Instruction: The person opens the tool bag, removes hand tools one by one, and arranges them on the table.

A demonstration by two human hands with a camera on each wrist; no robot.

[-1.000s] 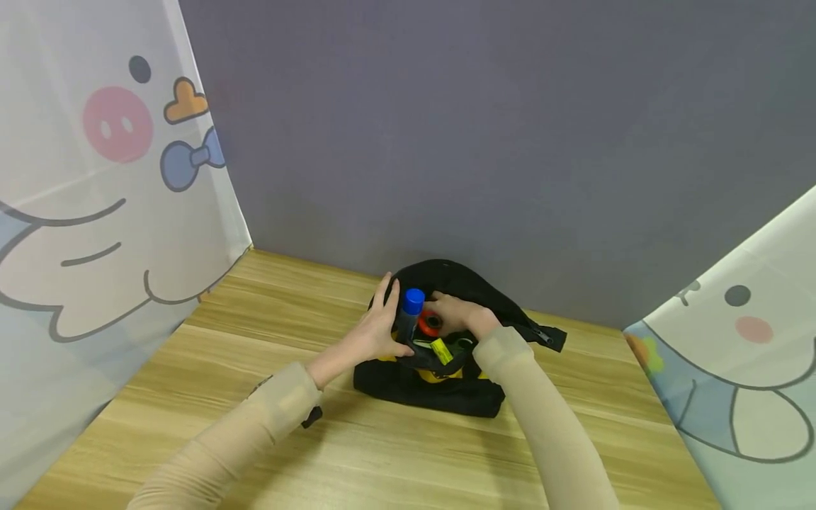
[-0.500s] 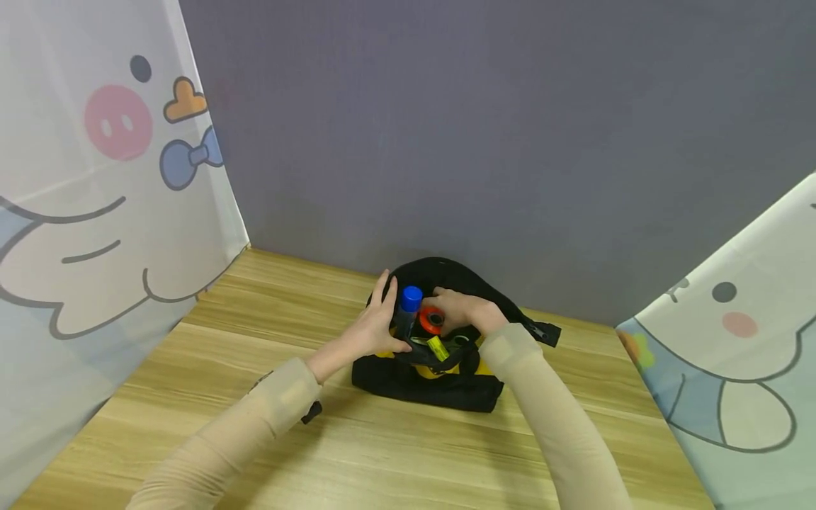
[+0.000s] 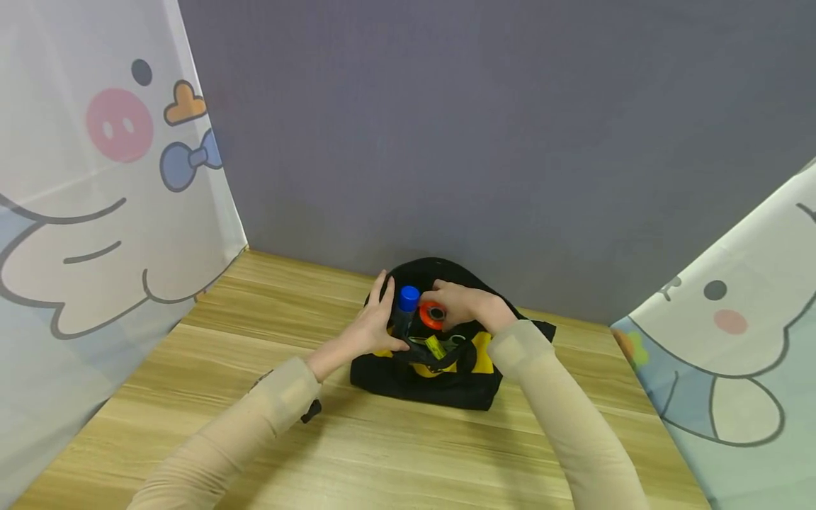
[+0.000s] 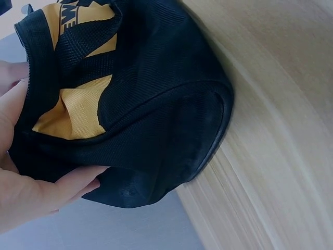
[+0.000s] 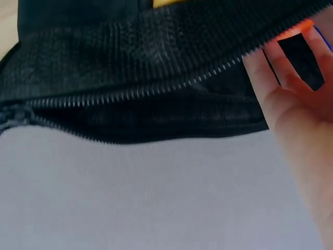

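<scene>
A black and yellow tool bag (image 3: 417,389) stands unzipped on the table. My left hand (image 3: 376,322) holds its left end, thumb at the front rim and fingers spread along the side; in the left wrist view, that hand (image 4: 31,192) touches the bag's dark end. Reaching into the mouth from the right, my right hand (image 3: 459,304) holds an orange-red roll (image 3: 432,316) with a dark round centre, like tape. The right wrist view shows curved fingers (image 5: 283,78) at its orange edge. A blue-capped dark can (image 3: 405,312) stands upright beside it, its lower part hidden.
A bright yellow item (image 3: 435,347) lies inside the bag's front rim. The zipper (image 5: 130,96) runs along the open mouth. A grey wall (image 3: 510,142) rises close behind the bag. A small black object (image 3: 311,411) lies by my left sleeve.
My right hand has shifted slightly right and up with the orange-red roll, which shows more fully. More of the bag's yellow front is visible. My left hand stays at the bag's end.
</scene>
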